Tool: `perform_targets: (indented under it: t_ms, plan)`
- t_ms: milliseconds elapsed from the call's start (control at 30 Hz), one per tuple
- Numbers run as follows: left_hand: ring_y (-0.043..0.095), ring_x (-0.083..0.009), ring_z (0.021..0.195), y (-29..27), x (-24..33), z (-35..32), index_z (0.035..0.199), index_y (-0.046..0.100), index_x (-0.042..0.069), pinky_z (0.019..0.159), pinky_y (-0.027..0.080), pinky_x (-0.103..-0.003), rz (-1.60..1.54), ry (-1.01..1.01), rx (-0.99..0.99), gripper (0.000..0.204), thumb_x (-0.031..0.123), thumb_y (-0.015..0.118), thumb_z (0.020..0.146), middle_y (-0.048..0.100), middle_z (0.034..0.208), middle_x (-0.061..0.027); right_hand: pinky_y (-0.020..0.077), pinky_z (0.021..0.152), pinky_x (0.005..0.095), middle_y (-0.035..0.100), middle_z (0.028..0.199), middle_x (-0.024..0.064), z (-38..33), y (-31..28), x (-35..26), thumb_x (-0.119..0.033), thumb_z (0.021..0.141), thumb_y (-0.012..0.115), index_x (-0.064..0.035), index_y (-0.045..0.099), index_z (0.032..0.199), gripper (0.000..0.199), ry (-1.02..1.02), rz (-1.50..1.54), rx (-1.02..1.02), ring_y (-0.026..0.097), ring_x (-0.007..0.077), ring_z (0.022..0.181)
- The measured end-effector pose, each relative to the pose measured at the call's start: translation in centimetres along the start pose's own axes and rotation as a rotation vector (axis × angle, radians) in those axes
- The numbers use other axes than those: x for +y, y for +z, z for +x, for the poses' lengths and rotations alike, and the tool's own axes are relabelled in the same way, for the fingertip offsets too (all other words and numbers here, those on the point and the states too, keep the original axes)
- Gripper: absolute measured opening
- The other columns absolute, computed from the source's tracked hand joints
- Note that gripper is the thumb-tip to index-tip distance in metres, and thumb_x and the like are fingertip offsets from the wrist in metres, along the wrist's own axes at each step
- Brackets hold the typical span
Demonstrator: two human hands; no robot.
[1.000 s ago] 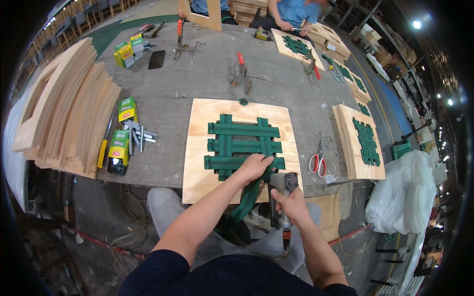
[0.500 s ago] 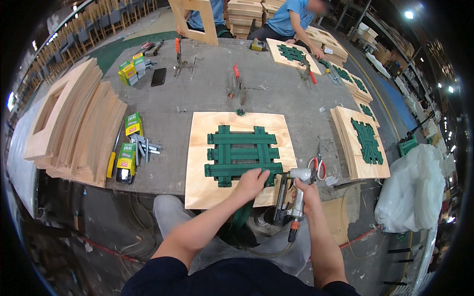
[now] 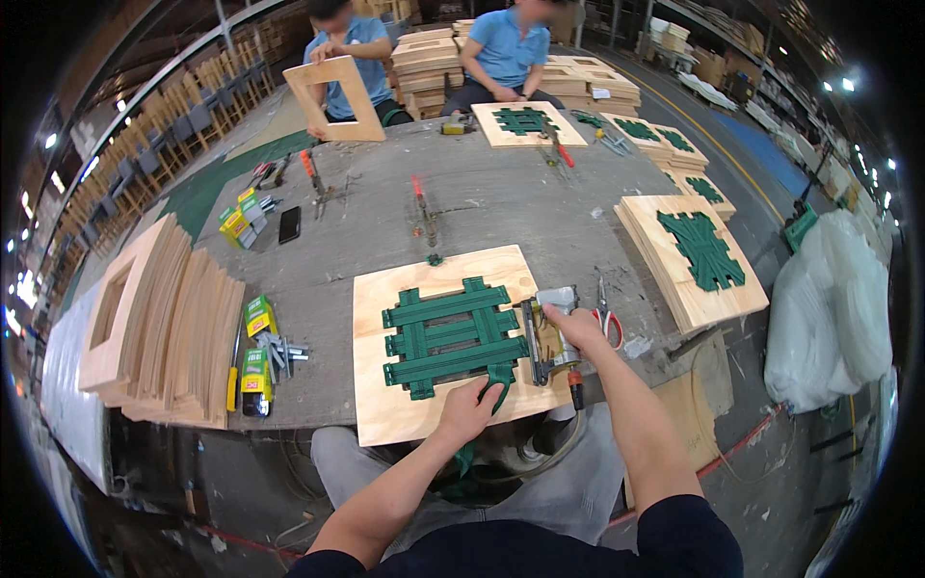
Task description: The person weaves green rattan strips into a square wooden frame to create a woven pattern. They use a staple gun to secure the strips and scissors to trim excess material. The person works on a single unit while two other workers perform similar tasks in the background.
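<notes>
L hand [image 3: 469, 409] on green webbing [image 3: 453, 337] – R hand [image 3: 576, 328] w/ staple gun [image 3: 551, 332]

A dark navy short-sleeved top is worn, its sleeves ending above the elbows. Both forearms, the left hand [image 3: 469, 409] and the right hand [image 3: 576, 328] are left bare. Grey trousers are seen below the plywood panel [image 3: 385, 414].

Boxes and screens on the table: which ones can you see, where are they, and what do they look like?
Two small boxes: left of the plywood panel, by loose metal pieces; rectangular, green and yellow with some red.
Cluster of small boxes: far left of the table; green and yellow.
Phone: flat beside that cluster; dark rectangle, screen black.
No signs can be made out.
</notes>
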State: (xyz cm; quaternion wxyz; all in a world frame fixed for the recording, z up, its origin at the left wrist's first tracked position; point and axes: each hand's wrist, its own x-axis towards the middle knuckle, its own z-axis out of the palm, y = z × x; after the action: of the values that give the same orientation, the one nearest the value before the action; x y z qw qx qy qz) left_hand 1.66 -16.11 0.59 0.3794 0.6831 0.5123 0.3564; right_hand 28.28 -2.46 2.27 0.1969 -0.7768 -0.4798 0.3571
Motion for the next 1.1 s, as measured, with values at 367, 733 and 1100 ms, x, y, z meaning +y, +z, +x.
perform_targets:
  t_ms: [367, 733, 1100]
  plan:
    - [0.063, -0.0271, 0.068, 0.0, -1.1, -0.9, 0.104, 0.069, 0.001, 0.066, 0.049, -0.037, -0.092, -0.009, 0.046, 0.028, 0.029, 0.064, 0.102, 0.066, 0.079, -0.0187, 0.0553, 0.078, 0.0339, 0.068, 0.109, 0.0103, -24.8, -8.0, -6.3, -0.012, 0.095, 0.072, -0.0099, 0.076, 0.118, 0.024, -1.016, 0.407, -1.013, 0.068, 0.0215, 0.088]
    - [0.064, -0.0308, 0.070, 0.0, -0.5, -0.6, 0.107, 0.069, 0.001, 0.067, 0.050, -0.038, -0.061, -0.050, 0.013, 0.031, 0.031, 0.062, 0.103, 0.067, 0.081, -0.0195, 0.0540, 0.068, 0.0370, 0.070, 0.098, 0.0166, -30.5, -4.3, -7.1, -0.012, 0.098, 0.070, -0.0023, 0.073, 0.093, 0.011, -1.162, 1.165, -1.476, 0.068, 0.0293, 0.082]
    - [0.049, -0.0122, 0.066, 0.7, -1.4, -1.2, 0.100, 0.068, -0.001, 0.062, 0.045, -0.031, -0.140, -0.076, 0.066, 0.026, 0.025, 0.066, 0.101, 0.059, 0.071, -0.0097, 0.0404, 0.044, 0.0304, 0.061, 0.068, 0.0109, -35.8, -2.1, -8.5, -0.007, 0.095, 0.072, -0.0046, 0.064, 0.079, 0.018, -0.742, 1.562, -0.681, 0.053, 0.0183, 0.050]
